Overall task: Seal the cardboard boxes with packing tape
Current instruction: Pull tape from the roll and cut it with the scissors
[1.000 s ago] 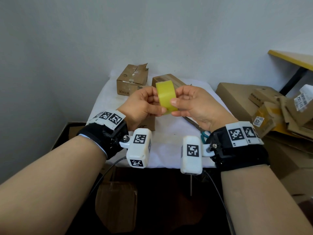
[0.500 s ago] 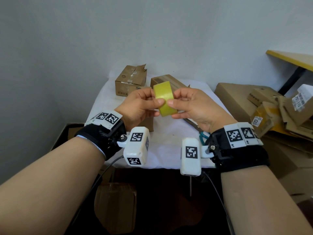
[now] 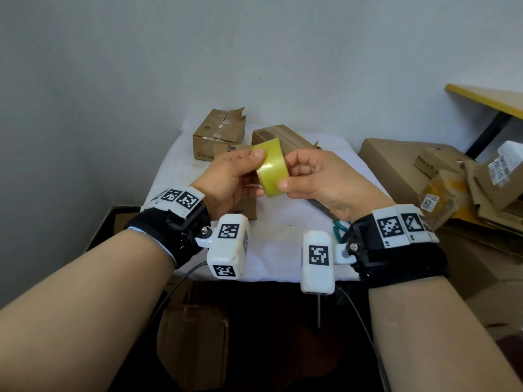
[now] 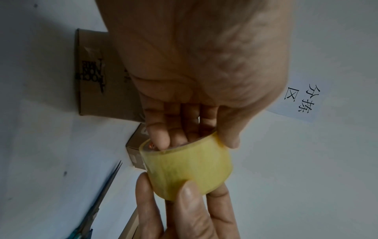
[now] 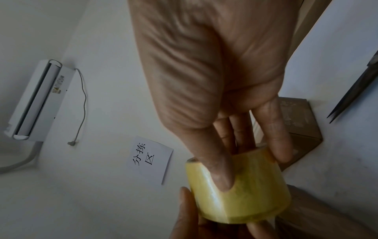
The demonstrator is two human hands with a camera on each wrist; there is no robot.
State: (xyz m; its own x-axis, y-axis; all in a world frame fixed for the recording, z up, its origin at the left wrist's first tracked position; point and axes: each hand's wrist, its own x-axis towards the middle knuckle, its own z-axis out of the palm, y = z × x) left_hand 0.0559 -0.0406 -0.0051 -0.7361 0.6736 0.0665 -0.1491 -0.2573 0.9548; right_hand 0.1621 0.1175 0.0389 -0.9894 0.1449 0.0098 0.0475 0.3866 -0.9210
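Both your hands hold the tape roll [image 3: 271, 167] in the air above the near table edge: left hand [image 3: 229, 179] with fingers tucked into the core and thumb on the rim, right hand [image 3: 319, 176] pinching the outer wrap. Step looks like hunting the loose tape end; next, peel it free. Boxes [image 3: 219, 137] wait unsealed beyond. Only the wrist views show scissors [image 4: 102, 194] and the fingers [image 4: 163, 134] inside the core.

Both forearms reach forward, with the wrists near each other and raised in front of the body. The left hand [image 3: 230, 176] and the right hand [image 3: 319, 176] face each other, and their curled fingers and thumbs pinch the tape roll [image 3: 271, 166] between them.
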